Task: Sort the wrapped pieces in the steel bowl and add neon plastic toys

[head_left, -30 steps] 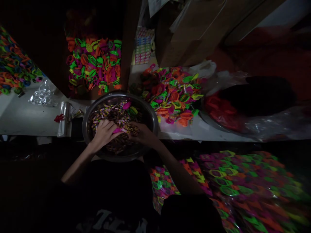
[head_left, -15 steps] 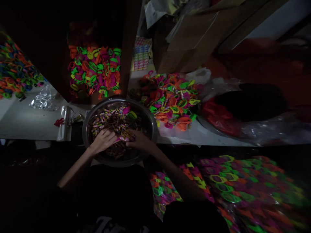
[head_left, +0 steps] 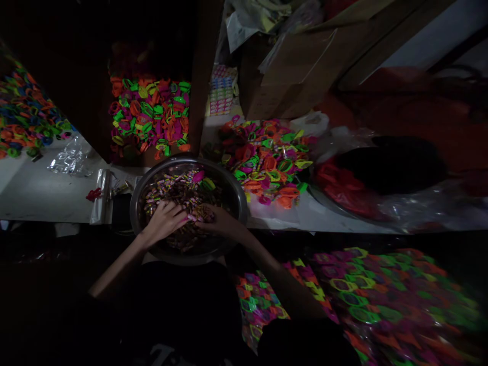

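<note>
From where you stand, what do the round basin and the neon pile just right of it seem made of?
Round basin: metal, probably stainless steel, smooth; its grey rim catches light. Neon pile: probably mostly plastic, slightly glossy; solid bright colours.

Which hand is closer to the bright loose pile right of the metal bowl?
Right. The right hand is inside the bowl, on the side toward the pile; the left hand is also inside, but farther left.

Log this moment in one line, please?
left hand: touching pink piece | right hand: holding small pieces | metal bowl: below both hands | bright pile: beside bowl
</note>
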`<state>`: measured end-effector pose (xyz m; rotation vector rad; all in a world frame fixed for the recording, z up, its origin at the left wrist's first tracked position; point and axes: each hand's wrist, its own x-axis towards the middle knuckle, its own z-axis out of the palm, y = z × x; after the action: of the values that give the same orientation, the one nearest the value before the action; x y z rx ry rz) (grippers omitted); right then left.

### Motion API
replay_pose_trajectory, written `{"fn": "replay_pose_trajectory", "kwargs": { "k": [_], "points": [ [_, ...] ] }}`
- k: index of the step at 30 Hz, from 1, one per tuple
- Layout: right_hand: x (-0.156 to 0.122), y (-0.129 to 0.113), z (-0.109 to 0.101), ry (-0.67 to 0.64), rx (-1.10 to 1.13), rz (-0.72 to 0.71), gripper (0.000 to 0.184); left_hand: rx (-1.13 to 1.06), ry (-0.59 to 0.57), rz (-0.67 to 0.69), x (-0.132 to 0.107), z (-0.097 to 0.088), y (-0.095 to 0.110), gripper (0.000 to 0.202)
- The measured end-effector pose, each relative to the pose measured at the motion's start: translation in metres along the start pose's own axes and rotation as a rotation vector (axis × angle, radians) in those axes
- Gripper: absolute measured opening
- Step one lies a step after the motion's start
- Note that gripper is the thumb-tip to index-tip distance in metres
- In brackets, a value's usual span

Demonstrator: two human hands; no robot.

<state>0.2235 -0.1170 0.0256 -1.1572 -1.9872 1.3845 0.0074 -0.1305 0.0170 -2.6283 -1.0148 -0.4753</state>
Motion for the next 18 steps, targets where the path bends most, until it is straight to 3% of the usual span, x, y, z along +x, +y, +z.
{"fn": "replay_pose_trajectory", "kwargs": {
  "k": [3, 8, 18],
  "points": [
    [-0.005, -0.004, -0.001, 0.018, -0.210, -0.071, 0.039, 0.005, -0.048, -0.032, 0.004, -0.002, -0.005, 0.020],
    [-0.010, -0.007, -0.002, -0.040, -0.495, -0.164, 0.034, 0.002, -0.025, -0.055, 0.005, -0.002, -0.003, 0.019],
    [-0.009, -0.011, -0.003, -0.171, -0.629, -0.147, 0.030, -0.140, -0.025, -0.011, 0.002, 0.005, 0.000, 0.017]
  ]
}}
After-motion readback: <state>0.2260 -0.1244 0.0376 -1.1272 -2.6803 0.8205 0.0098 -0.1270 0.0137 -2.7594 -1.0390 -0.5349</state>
